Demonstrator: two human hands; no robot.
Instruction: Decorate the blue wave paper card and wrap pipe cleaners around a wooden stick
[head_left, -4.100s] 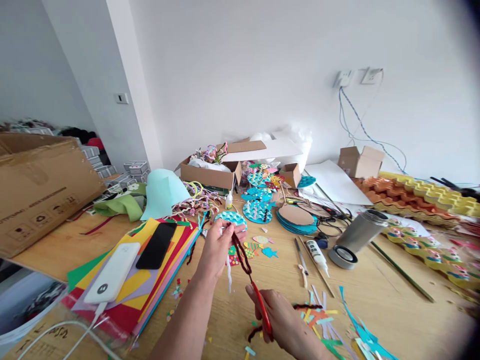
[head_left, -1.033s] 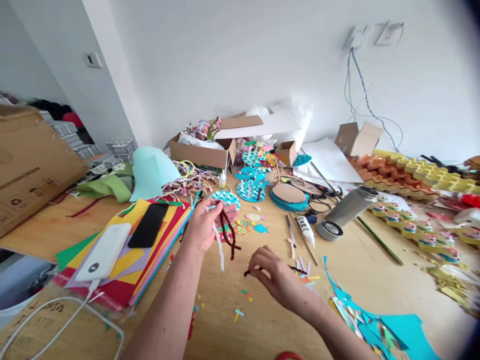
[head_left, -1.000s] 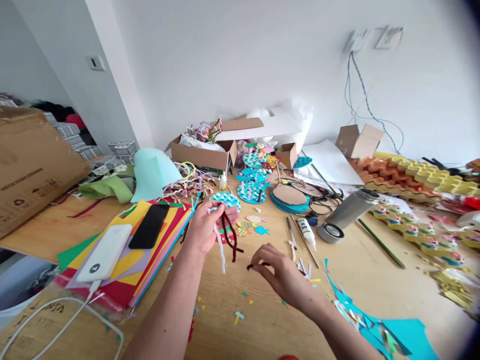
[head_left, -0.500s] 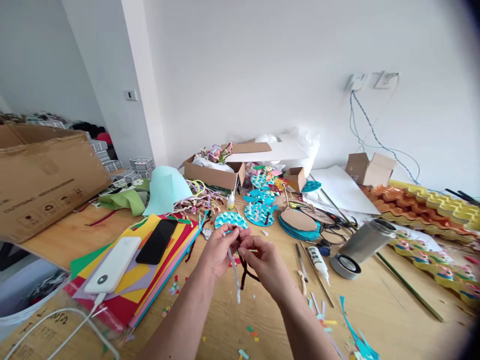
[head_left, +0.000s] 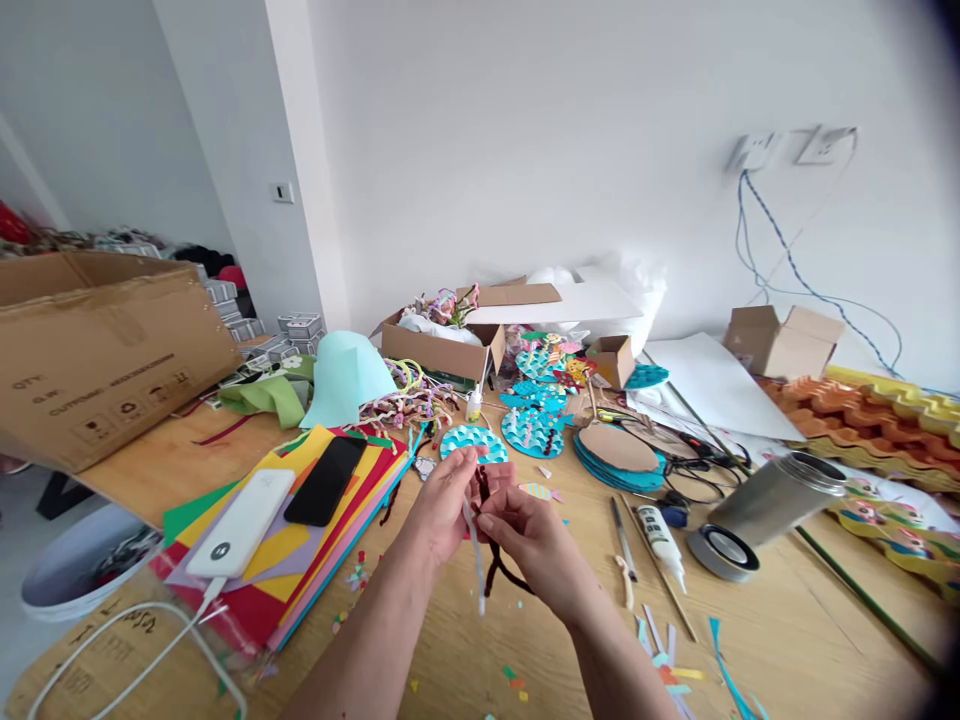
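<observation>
My left hand (head_left: 448, 505) is closed, with the thumb pressing on fuzzy pipe cleaners. A white pipe cleaner (head_left: 478, 575) hangs down from it, and a dark brown pipe cleaner (head_left: 493, 568) runs across its fingers. Close beside it on the right, my right hand (head_left: 536, 535) pinches the brown one between thumb and fingers, with two brown ends dangling below. The exact twist between the fingers is partly hidden. Just beyond the hands lie a blue wavy disc (head_left: 474, 440) and a small striped paper fish (head_left: 538, 491).
At left, coloured sheets (head_left: 255, 590) carry a phone (head_left: 326, 481) and a white power bank (head_left: 244, 525). To the right are a glue bottle (head_left: 660, 545), a pen (head_left: 624, 540), a metal flask (head_left: 784, 500) and stacked cardboard discs (head_left: 619, 455). Paper scraps (head_left: 664, 665) litter the front.
The view has turned a little left, so the table things appear farther right. My right fingers sit slightly lower, and more of the brown pipe cleaner shows between the hands.
</observation>
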